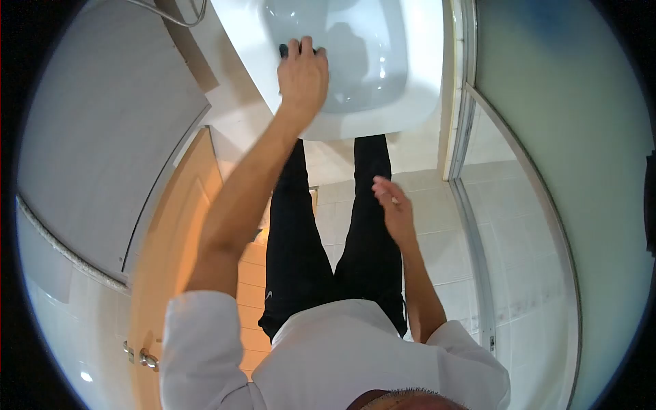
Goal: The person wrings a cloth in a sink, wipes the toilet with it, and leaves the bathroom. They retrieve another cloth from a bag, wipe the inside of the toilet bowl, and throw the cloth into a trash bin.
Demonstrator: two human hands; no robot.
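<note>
My left hand (304, 74) is closed over a small dark object (283, 50) at the left inner side of a white washbasin (427, 102). Only bits of that object show past the fingers, so its kind is hidden. My right hand (393, 198) hangs in the air in front of my right thigh, short of the basin's front rim. Its fingers are loosely bent and apart, with nothing seen in them.
On the left stands a wooden door (174, 225) with a round metal knob (148, 358). A frosted glass panel (567, 171) in a metal frame runs down the right. A thin hose (179, 22) curves at the top left. Pale tiles (444, 253) cover the floor.
</note>
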